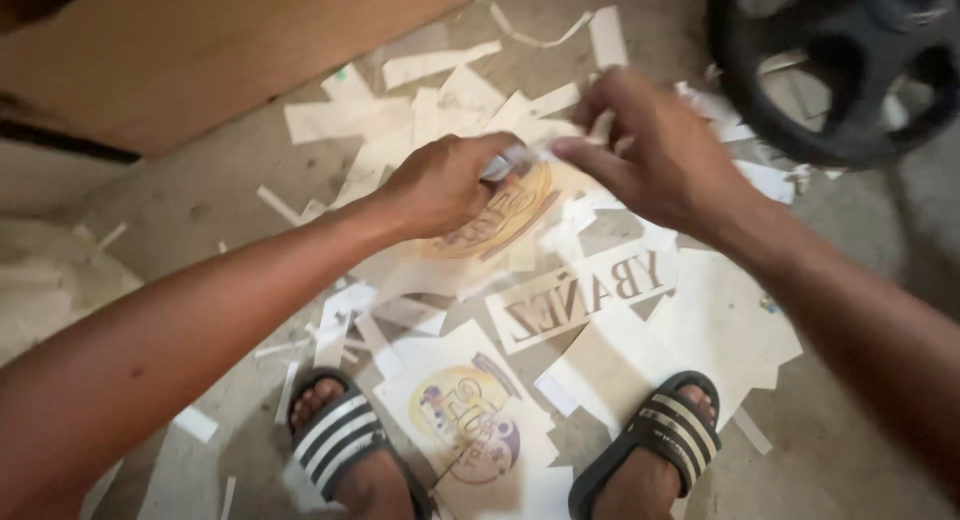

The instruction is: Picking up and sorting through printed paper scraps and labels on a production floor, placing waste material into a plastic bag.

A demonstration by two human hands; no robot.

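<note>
My left hand (445, 185) grips the upper edge of a round yellow sticker sheet (510, 218) held above the floor. My right hand (650, 150) pinches a thin clear or white layer at the same edge, fingertips almost touching the left thumb. A second printed sheet with a round yellow and purple emblem (468, 420) lies on the floor between my two sandalled feet (335, 445). A cut-out sheet with large hollow letters (585, 295) lies just beyond it.
Many white paper offcuts (400, 120) litter the concrete floor. A brown board (180, 50) lies at the upper left. A black round fan base or wheel (850, 60) stands at the upper right. My right foot (660, 440) rests on white paper.
</note>
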